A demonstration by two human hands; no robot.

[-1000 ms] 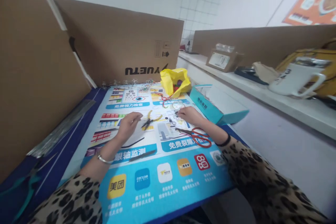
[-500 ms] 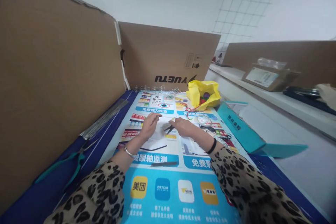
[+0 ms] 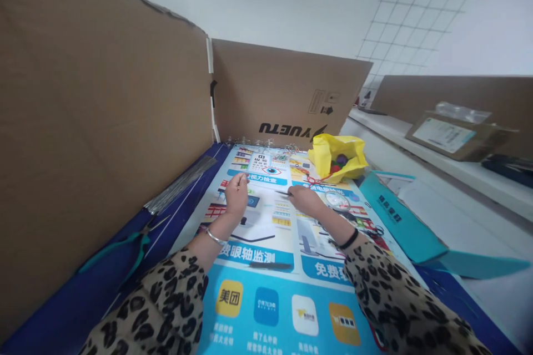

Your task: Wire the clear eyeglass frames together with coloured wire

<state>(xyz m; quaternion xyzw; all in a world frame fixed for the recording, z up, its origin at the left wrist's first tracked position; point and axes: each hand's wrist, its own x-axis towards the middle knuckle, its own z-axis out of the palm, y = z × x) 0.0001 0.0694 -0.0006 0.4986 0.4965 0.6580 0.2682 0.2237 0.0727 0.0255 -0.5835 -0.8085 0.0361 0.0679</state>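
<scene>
My left hand (image 3: pixel 236 195) is raised over the printed sheet (image 3: pixel 266 283), its fingers pinched together; whatever they hold is too small to make out. To its right, my right hand (image 3: pixel 303 199) is closed on a thin dark tool (image 3: pixel 283 193), whose tip points left toward my left hand. A gap separates the two hands. Beyond my right hand lies a red cord (image 3: pixel 313 179), and a clear round dish (image 3: pixel 338 201) is to its right. A dark strip (image 3: pixel 270 265) lies flat on the sheet nearer to me.
Teal-handled pliers (image 3: pixel 139 244) and a bundle of silvery wires (image 3: pixel 181 184) lie at left. Cardboard panels (image 3: pixel 283 89) stand behind and left. A yellow bag (image 3: pixel 322 156) with coloured balls and a teal box (image 3: pixel 395 216) are at right.
The view has shifted left, so the scene sits further right. The fingers of my left hand have drawn together, and the dark tool in my right hand now lies flatter, looking narrower.
</scene>
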